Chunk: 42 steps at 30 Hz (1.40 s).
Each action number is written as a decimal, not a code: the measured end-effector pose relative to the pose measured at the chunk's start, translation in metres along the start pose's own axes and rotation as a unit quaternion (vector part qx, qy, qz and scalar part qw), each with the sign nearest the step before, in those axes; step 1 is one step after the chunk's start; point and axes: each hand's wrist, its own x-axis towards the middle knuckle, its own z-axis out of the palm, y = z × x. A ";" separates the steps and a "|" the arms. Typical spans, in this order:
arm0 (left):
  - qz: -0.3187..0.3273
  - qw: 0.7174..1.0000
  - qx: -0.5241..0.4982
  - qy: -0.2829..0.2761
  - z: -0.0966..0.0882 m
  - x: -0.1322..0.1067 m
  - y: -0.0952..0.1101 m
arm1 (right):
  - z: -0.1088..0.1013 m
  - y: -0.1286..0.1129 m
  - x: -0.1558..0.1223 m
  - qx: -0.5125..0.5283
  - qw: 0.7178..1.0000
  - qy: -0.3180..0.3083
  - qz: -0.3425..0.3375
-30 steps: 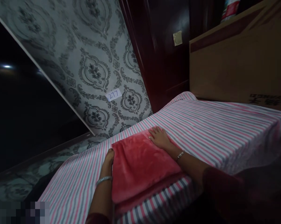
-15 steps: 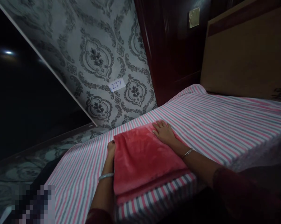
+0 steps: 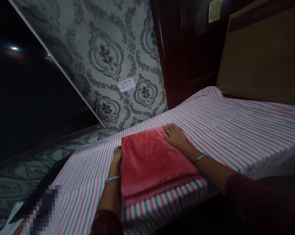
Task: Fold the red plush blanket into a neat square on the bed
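A folded red plush cloth [image 3: 152, 160] lies near the front edge of a surface spread with a striped sheet [image 3: 230, 130]. My right hand [image 3: 174, 135] rests flat on its far right corner, fingers stretched out. At the left edge of the cloth is my left hand [image 3: 117, 155], its fingers curled in at the edge and partly hidden by the fabric. The folded layers show along the near side of the cloth, and its top is mostly smooth.
A large cardboard box [image 3: 262, 55] stands at the back right. Behind the sheet are patterned wallpaper [image 3: 105, 55] with a paper label [image 3: 126, 85] reading 277, and a dark red wooden panel [image 3: 186, 49]. A dark glossy panel [image 3: 34, 91] is at the left.
The crease near the cloth's left edge has flattened out. Both hands stay at about the same places on the cloth; the view has shifted slightly.
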 end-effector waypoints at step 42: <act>-0.057 0.973 -0.094 -0.203 -0.061 -0.166 -0.044 | 0.006 0.007 -0.001 0.030 0.999 -0.002 -0.011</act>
